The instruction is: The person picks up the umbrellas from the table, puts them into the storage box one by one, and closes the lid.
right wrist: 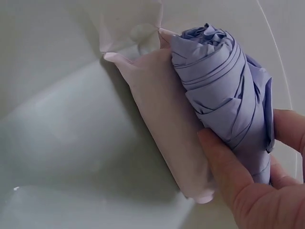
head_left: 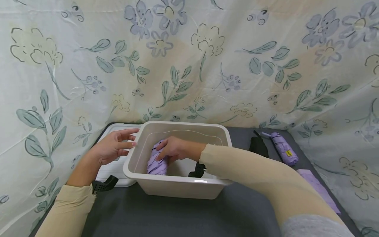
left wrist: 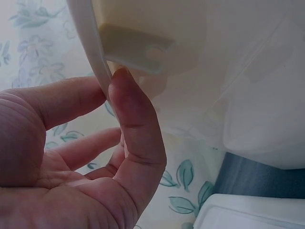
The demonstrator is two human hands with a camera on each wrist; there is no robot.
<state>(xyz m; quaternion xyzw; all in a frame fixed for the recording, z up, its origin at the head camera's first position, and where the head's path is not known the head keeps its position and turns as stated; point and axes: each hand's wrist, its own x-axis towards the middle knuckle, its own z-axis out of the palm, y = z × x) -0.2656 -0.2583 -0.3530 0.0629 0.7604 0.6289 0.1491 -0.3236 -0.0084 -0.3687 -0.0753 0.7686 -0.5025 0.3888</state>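
A beige plastic bin (head_left: pixel 183 187) stands in the middle of the dark table. Inside it, toward its left end, my right hand (head_left: pixel 174 149) grips a rolled purple folding umbrella (head_left: pixel 157 161). The right wrist view shows the thumb and fingers on either side of the umbrella's wrinkled fabric (right wrist: pixel 221 90). A pale pink fabric pouch (right wrist: pixel 164 114) lies in the bin right alongside the umbrella. My left hand (head_left: pixel 116 146) is at the bin's left end, its thumb and a finger pinching the rim (left wrist: pixel 90 43).
Under and behind my left hand lies a white lid (head_left: pixel 111 172). At the right stand a black folded item (head_left: pixel 258 147), another purple folding umbrella (head_left: pixel 282 148) with a yellow label, and a flat purple cloth (head_left: pixel 318 189). A floral curtain (head_left: pixel 183 65) hangs behind the table.
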